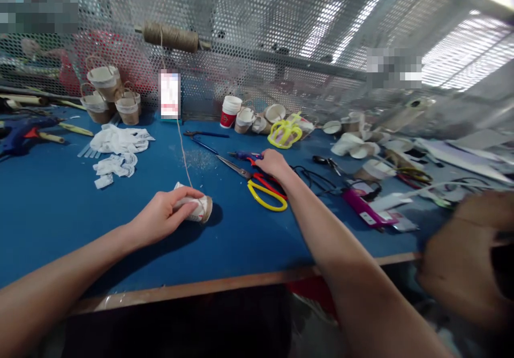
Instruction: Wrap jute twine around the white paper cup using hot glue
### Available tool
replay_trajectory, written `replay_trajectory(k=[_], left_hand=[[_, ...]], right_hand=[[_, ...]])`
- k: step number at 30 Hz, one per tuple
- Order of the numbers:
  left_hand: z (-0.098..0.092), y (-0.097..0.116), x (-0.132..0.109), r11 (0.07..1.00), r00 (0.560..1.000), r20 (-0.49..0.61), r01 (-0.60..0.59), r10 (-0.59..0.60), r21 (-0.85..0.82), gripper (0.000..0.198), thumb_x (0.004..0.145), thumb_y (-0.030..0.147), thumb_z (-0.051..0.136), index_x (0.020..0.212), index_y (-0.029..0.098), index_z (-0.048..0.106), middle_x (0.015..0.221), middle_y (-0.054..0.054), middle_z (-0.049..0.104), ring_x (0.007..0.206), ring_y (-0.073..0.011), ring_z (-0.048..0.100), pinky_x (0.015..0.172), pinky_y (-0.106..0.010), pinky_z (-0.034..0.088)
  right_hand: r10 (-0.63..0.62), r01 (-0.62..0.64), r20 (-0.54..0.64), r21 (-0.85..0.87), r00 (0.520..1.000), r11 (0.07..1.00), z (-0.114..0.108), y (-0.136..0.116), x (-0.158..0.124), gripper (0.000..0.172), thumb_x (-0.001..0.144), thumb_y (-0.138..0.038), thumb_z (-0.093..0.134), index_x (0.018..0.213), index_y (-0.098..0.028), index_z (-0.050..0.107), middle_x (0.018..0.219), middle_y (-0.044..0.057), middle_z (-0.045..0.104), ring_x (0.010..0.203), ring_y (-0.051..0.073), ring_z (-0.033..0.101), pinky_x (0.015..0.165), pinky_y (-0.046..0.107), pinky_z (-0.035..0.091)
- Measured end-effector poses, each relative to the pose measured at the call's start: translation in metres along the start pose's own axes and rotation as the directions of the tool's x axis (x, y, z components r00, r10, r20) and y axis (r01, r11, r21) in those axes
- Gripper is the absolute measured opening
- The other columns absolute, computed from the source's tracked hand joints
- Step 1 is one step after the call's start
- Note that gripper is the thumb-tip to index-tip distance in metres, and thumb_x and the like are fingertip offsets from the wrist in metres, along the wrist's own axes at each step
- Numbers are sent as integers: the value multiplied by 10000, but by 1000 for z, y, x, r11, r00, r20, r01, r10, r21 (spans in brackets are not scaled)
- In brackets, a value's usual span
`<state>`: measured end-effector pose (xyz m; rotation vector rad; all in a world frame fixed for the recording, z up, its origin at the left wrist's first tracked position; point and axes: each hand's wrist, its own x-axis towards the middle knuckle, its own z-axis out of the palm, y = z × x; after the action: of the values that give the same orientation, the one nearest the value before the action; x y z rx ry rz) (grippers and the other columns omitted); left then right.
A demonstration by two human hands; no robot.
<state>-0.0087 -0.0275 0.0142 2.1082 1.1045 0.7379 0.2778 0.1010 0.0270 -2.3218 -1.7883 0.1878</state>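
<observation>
My left hand (163, 216) is closed around a small paper cup (199, 208) lying on its side on the blue table (60, 208). A thin twine strand (182, 149) runs from the cup up to a twine spool (171, 36) on the mesh wall. My right hand (273, 164) reaches forward and rests on the red and blue handle end of a glue gun or tool (247, 157), right beside the yellow-handled scissors (263, 191). Its fingers are curled and mostly hidden.
Twine-wrapped cup baskets (106, 92) stand at the back left, white paper scraps (118, 141) near them. A blue glue gun (20, 133) lies far left. Cups (249, 117), a yellow crown shape (285, 133), a pink device (363, 205) and cables crowd the right. Another person's blurred hand (466, 261) is at right.
</observation>
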Motion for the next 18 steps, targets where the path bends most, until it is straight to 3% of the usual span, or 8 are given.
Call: replay_trajectory(k=[8,15,18], left_hand=[[-1,-1,0,999,1000,-18,13,-12,41,325,867,346,399,1092,182,566,860,-36,689,693,-164,621,630,-267,450],[-1,-1,0,996,999,-29,23,-21,86,324,868,339,399,1102,178,554,809,-32,678,631,-147,596,592,-255,444],[0,-2,0,996,999,-53,-4,8,84,313,868,330,405,1094,171,553,873,-50,680,689,-156,614,626,-263,453]], right_hand=[[3,0,-19,133,1000,991,-2,9,-8,379,594,-186,646,965,-151,581,874,68,648,735,177,575,579,238,379],[117,-76,-77,409,990,909,-4,4,-19,185,557,-134,617,736,-142,569,564,-18,532,535,128,494,492,239,361],[142,-44,-140,542,980,839,-16,-4,-27,222,579,-143,617,789,-151,543,613,-28,531,556,106,502,510,220,396]])
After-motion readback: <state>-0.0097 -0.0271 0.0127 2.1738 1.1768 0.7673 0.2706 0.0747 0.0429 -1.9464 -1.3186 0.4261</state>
